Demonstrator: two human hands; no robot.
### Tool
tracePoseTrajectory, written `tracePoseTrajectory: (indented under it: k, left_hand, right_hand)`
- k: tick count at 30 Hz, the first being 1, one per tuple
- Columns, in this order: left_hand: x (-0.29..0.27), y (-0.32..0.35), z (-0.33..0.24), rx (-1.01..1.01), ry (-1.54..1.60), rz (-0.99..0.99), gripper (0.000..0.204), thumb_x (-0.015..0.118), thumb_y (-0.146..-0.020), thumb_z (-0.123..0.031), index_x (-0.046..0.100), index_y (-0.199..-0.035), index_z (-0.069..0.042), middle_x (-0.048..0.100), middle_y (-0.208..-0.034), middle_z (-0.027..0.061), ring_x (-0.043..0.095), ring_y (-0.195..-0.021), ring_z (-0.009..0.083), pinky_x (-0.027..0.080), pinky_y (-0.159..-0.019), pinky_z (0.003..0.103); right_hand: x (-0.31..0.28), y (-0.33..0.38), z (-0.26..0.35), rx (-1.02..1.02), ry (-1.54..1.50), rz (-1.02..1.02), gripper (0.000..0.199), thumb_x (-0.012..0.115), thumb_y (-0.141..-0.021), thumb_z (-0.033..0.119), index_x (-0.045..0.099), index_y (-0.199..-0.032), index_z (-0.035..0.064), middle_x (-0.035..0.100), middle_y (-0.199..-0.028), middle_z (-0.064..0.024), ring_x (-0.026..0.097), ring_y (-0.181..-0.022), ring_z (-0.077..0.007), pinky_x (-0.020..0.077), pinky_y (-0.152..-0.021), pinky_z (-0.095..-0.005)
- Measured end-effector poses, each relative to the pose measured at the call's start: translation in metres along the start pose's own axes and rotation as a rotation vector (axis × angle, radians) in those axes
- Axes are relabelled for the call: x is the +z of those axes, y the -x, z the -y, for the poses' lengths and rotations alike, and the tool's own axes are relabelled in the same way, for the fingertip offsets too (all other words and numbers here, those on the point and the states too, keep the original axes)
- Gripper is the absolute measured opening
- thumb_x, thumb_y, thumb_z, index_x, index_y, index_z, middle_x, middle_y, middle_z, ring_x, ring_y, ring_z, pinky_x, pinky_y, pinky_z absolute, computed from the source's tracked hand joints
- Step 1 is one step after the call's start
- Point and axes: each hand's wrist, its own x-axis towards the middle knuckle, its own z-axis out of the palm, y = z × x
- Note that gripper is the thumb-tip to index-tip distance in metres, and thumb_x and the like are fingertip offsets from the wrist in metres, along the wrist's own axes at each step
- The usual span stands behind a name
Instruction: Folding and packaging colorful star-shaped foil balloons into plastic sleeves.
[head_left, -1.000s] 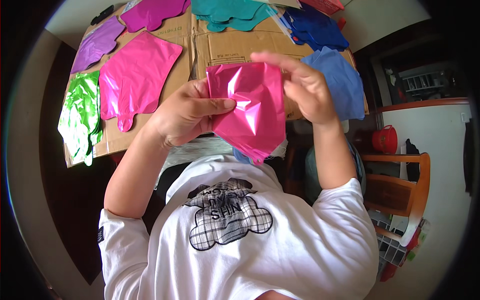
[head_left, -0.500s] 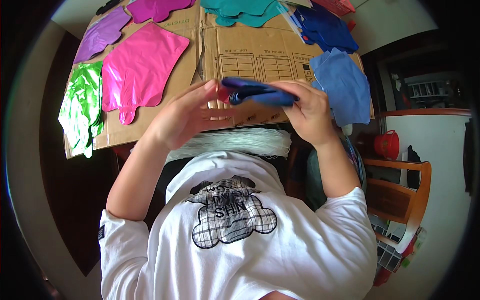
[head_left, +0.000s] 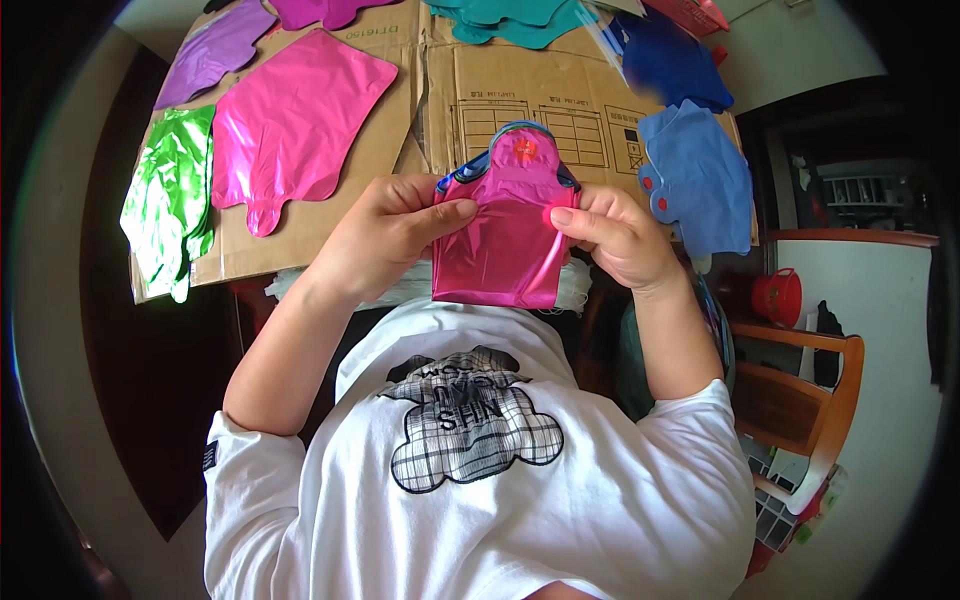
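Between my two hands is a folded foil balloon [head_left: 505, 255], shiny magenta on the face toward me, with blue foil at its upper rim and a small red round spot near its top. My left hand [head_left: 380, 235] pinches its left edge, thumb on the front. At the right edge my right hand [head_left: 630, 240] grips it the same way. The balloon is upright in front of my shirt, over the near edge of the cardboard. My other fingers are partly hidden behind it.
Flat foil balloons lie on the cardboard [head_left: 430, 70]: pink [head_left: 295, 120], green [head_left: 165, 190], purple [head_left: 215, 50], teal [head_left: 510, 22], dark blue [head_left: 675, 65] and light blue [head_left: 700, 175]. White strands [head_left: 575, 287] hang at the near edge. A wooden chair [head_left: 790, 395] and red bucket [head_left: 777, 297] stand right.
The folded bundle, held edge-on in my right hand with my left hand beside it, is now turned magenta face toward me. My left hand has closed on its left edge.
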Motion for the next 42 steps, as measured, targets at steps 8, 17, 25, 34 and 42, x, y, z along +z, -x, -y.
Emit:
tracePoseTrajectory:
  k: [8, 17, 25, 34, 42]
  left_hand:
    - [0.008, 0.006, -0.008, 0.063, 0.371, 0.135, 0.023, 0.041, -0.095, -0.002, 0.059, -0.107, 0.007, 0.065, -0.1, 0.0133, 0.065, -0.089, 0.0172, 0.053, -0.08, 0.028]
    - [0.003, -0.002, 0.012, 0.105, 0.556, 0.092, 0.022, 0.036, -0.09, 0.003, 0.057, -0.096, 0.007, 0.062, -0.094, 0.0143, 0.063, -0.081, 0.0191, 0.052, -0.079, 0.03]
    - [0.013, -0.007, 0.006, 0.128, 0.434, -0.063, 0.022, 0.035, -0.089, 0.003, 0.057, -0.095, 0.005, 0.061, -0.09, 0.0125, 0.062, -0.077, 0.0155, 0.051, -0.069, 0.025]
    - [0.012, -0.005, 0.002, 0.166, 0.066, 0.045, 0.053, 0.065, -0.089, -0.018, 0.042, -0.131, 0.003, 0.065, -0.105, 0.0126, 0.063, -0.098, 0.0196, 0.049, -0.084, 0.03]
    - [0.036, -0.048, -0.036, 0.183, 0.03, -0.102, 0.024, 0.059, -0.093, -0.02, 0.063, -0.098, 0.004, 0.068, -0.088, 0.0076, 0.065, -0.078, 0.0124, 0.056, -0.069, 0.026]
  right_hand:
    - [0.029, 0.005, 0.003, -0.228, -0.11, -0.134, 0.021, 0.048, -0.09, 0.004, 0.065, -0.096, -0.0057, 0.068, -0.091, -0.0114, 0.063, -0.085, -0.0152, 0.0478, -0.083, -0.0264]
    - [0.006, 0.006, 0.003, -0.404, 0.241, 0.126, 0.041, 0.047, -0.072, -0.006, 0.064, -0.108, -0.0062, 0.067, -0.104, -0.0154, 0.064, -0.094, -0.0212, 0.0482, -0.089, -0.0308]
    - [0.03, -0.001, 0.025, -0.942, 1.256, -0.219, 0.034, 0.076, -0.068, 0.013, 0.064, -0.097, 0.002, 0.067, -0.1, -0.0115, 0.063, -0.093, -0.0272, 0.0477, -0.08, -0.036]
    - [0.016, -0.004, 0.004, -0.312, 0.38, -0.333, 0.008, 0.07, -0.082, 0.007, 0.067, -0.087, 0.0018, 0.065, -0.071, -0.0008, 0.057, -0.065, -0.0053, 0.0456, -0.061, -0.023]
    - [-0.019, -0.01, 0.046, -0.08, -0.024, -0.119, 0.026, 0.069, -0.085, 0.016, 0.063, -0.106, 0.0008, 0.068, -0.089, -0.0067, 0.064, -0.07, -0.0117, 0.0523, -0.061, -0.024]
